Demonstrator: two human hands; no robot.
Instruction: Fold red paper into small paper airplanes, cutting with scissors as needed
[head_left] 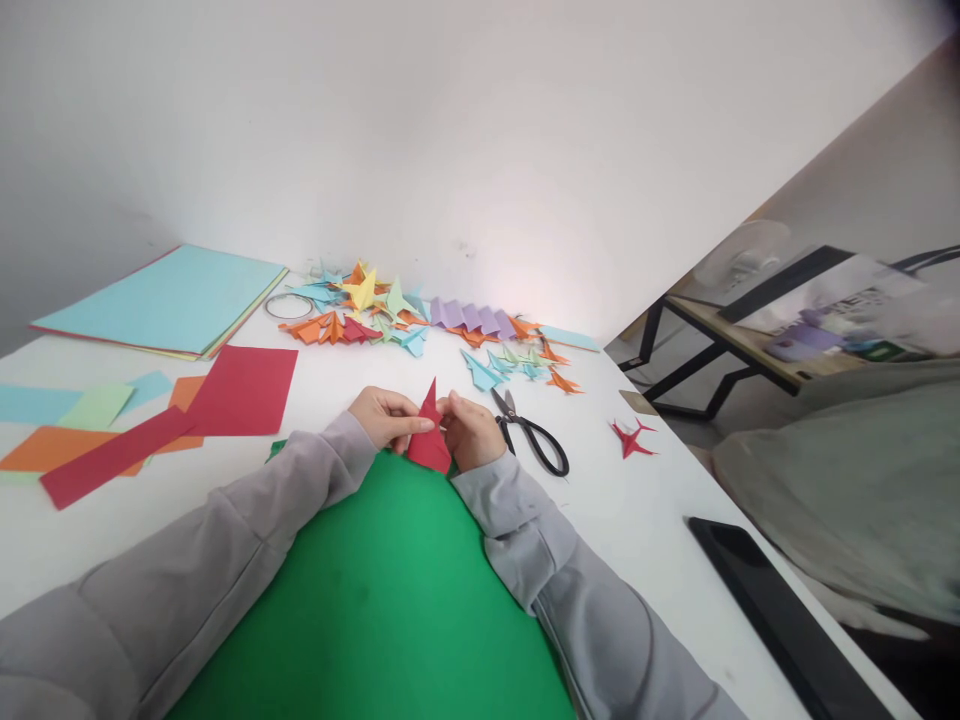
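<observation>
A folded piece of red paper (429, 448), narrowing to a point at its top, is held up between my two hands. My left hand (386, 417) pinches it from the left, the thumb lying across its front. On the other side my right hand (472, 430) has its fingers closed at the paper's right edge; the fingertips are partly hidden. Both hands are just above the far end of a green sheet (367, 590). Black-handled scissors (529, 430) lie with blades parted right beside my right hand.
Folded paper figures (362, 290) are heaped by the wall, with a purple pleated strip (472, 318) alongside. Coloured sheets (165, 295) and cut red paper (251, 390) lie left. Rightward are a red folded figure (632, 440) and a black flat device (780, 620) near the table edge.
</observation>
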